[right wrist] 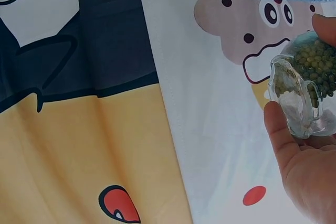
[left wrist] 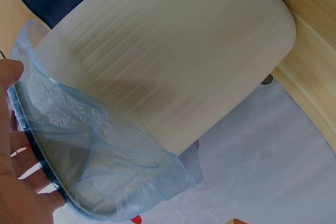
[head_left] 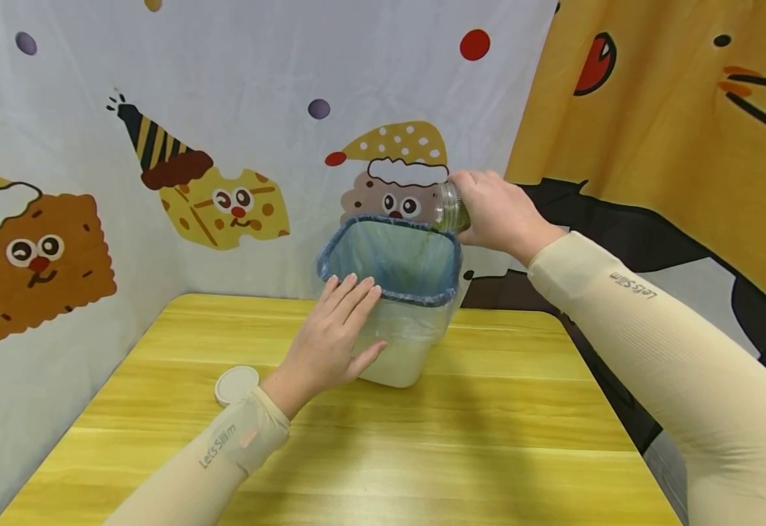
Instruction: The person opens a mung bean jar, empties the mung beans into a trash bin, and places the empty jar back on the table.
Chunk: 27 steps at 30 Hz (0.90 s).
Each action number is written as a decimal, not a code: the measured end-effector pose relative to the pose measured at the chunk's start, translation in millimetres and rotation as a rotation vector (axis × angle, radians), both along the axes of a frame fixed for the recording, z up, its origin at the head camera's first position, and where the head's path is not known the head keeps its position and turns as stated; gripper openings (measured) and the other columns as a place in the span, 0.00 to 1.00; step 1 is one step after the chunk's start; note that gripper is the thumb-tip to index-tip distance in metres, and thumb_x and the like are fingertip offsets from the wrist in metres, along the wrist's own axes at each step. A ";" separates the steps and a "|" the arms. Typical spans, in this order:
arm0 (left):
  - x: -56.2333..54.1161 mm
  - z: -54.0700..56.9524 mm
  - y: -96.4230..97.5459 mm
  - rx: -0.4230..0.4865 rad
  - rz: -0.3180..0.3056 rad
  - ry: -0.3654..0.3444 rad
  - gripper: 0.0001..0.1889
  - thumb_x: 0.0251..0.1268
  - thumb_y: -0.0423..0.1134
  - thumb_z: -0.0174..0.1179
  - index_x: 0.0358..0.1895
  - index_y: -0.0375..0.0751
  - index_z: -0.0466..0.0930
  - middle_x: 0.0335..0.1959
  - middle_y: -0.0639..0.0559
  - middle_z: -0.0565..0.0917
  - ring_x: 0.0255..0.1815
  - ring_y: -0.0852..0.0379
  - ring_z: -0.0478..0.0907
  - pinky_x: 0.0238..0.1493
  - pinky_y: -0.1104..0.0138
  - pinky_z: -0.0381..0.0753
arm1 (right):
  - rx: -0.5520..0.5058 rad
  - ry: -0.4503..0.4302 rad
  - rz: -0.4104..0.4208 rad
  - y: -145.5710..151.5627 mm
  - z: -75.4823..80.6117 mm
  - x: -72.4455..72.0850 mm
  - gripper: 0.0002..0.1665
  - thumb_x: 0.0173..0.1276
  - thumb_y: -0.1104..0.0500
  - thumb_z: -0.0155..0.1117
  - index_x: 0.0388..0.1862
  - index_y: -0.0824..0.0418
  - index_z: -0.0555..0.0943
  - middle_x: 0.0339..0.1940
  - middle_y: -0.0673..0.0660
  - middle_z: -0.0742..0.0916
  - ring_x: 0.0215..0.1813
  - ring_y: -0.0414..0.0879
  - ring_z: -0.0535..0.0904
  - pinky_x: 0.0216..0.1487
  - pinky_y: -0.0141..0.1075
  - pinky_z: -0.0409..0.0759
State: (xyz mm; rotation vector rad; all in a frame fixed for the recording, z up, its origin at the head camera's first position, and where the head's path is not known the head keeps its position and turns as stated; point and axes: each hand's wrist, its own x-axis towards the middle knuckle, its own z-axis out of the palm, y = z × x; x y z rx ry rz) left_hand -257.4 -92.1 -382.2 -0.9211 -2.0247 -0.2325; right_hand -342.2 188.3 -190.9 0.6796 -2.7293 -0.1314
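We see the fingers of the left hand (head_left: 333, 332) spread and fairly straight, laid against the near left side of a pale bin (head_left: 396, 361) at its rim, thumb held out and gripping nothing. The fingers of the right hand (head_left: 497, 212) are curled round a clear glass jar (head_left: 450, 208), which holds small green grains (right wrist: 315, 64). The relation that matters most, as we judge it, is between jar and rim: the jar is at the far right corner of the bin's mouth, its long axis running roughly sideways, its ridged end towards the bin and its other end in the palm. We cannot tell whether glass and rim touch. The right hand has the jar to itself; the left is well apart from it, across the bin's mouth. A blue liner bag (head_left: 383, 256) lines the bin and folds over its rim. Farther out, we find a round white lid (head_left: 236, 385) beside the left wrist on the yellow wooden table (head_left: 455, 453), and a printed curtain (head_left: 225, 73) behind everything.
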 end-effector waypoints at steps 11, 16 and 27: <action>2.0 -4.2 -0.3 -0.004 0.006 -0.030 0.44 0.63 0.54 0.76 0.76 0.32 0.72 0.75 0.36 0.77 0.78 0.35 0.73 0.81 0.40 0.68 | 0.036 0.015 0.014 1.3 0.1 0.0 0.55 0.59 0.57 0.85 0.79 0.69 0.64 0.77 0.71 0.76 0.73 0.69 0.73 0.70 0.61 0.81; 3.3 -4.1 -0.4 -0.002 0.003 -0.030 0.46 0.61 0.55 0.78 0.76 0.32 0.72 0.75 0.35 0.77 0.79 0.34 0.72 0.80 0.39 0.69 | 0.038 0.015 0.015 1.3 1.1 0.5 0.56 0.59 0.57 0.86 0.79 0.68 0.64 0.76 0.70 0.76 0.73 0.68 0.73 0.71 0.61 0.80; 1.8 0.0 0.0 -0.005 -0.001 -0.020 0.45 0.61 0.54 0.77 0.76 0.31 0.72 0.75 0.35 0.77 0.79 0.34 0.72 0.80 0.39 0.68 | 0.045 0.029 0.023 1.6 8.3 2.1 0.54 0.59 0.56 0.86 0.78 0.68 0.65 0.72 0.70 0.79 0.69 0.67 0.74 0.69 0.60 0.82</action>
